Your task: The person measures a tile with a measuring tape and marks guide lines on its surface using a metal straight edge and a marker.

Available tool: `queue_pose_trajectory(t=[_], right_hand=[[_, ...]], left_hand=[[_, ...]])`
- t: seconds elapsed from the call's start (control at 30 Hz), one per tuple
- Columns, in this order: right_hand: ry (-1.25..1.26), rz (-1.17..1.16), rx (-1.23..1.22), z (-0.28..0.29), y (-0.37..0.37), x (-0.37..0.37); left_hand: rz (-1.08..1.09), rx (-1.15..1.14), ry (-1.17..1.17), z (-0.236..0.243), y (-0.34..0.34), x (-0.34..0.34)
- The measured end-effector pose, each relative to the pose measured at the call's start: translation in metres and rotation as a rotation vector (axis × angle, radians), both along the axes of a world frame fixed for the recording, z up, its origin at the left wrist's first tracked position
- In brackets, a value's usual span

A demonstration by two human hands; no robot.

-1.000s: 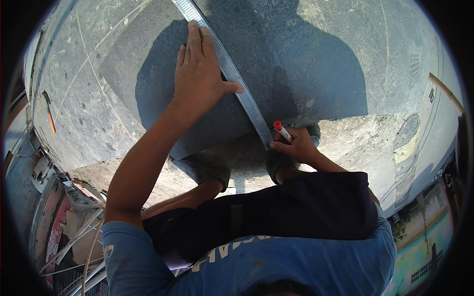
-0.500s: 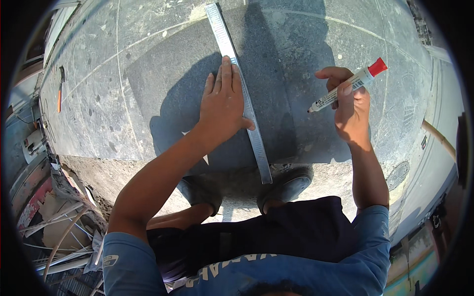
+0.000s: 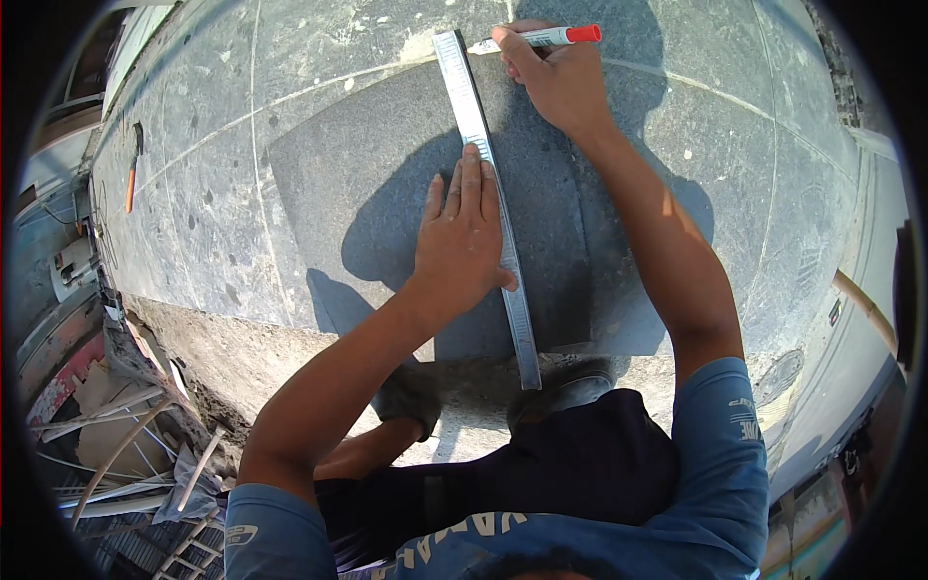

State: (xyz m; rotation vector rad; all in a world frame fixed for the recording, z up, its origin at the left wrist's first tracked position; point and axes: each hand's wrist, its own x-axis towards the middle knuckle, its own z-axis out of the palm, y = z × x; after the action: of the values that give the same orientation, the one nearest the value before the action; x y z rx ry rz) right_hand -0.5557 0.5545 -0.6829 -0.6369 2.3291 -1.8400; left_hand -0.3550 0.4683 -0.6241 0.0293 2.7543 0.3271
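A long silver metal straightedge [image 3: 462, 92] lies lengthwise over a dark grey tile [image 3: 319, 193]. My left hand [image 3: 459, 237] rests flat on it, fingers stretched forward together and thumb out over its right edge. In my right hand [image 3: 570, 92] is a white marker [image 3: 543, 39] with a red back end, held between thumb and fingers. Its tip points left, close beside the right edge of the straightedge near the far end. I cannot tell whether the tip touches the tile.
Around the tile is a larger grey tiled floor [image 3: 213, 203] with pale joint lines. A tool with an orange handle [image 3: 131, 188] lies at the far left. Sticks and debris [image 3: 126, 464] are heaped at the lower left. A wooden pole [image 3: 865, 309] leans at the right.
My right hand has carried the marker forward and left, from right of the tile to the far end of the straightedge. My left hand stays flat on the straightedge; the whole view has shifted slightly.
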Motion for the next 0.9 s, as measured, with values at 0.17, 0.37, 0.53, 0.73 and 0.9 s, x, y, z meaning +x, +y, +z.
queue_pose_trajectory(t=[0.17, 0.37, 0.53, 0.73, 0.9], right_hand=[[0.005, -0.023, -0.052, -0.005, 0.002, -0.002], [0.155, -0.207, -0.289, 0.010, 0.021, 0.045], [0.223, -0.103, 0.029, 0.015, 0.067, 0.155], [0.071, -0.032, 0.110, 0.011, 0.071, 0.211], [0.044, -0.054, 0.097, 0.009, 0.066, 0.216]], left_hand=[[0.011, 0.043, 0.008, 0.000, 0.001, -0.001], [0.050, 0.130, 0.019, -0.001, -0.002, 0.001], [0.060, 0.194, 0.073, -0.006, -0.004, 0.005], [0.075, 0.222, 0.175, -0.018, -0.009, 0.011], [0.067, 0.252, 0.219, -0.024, -0.014, 0.015]])
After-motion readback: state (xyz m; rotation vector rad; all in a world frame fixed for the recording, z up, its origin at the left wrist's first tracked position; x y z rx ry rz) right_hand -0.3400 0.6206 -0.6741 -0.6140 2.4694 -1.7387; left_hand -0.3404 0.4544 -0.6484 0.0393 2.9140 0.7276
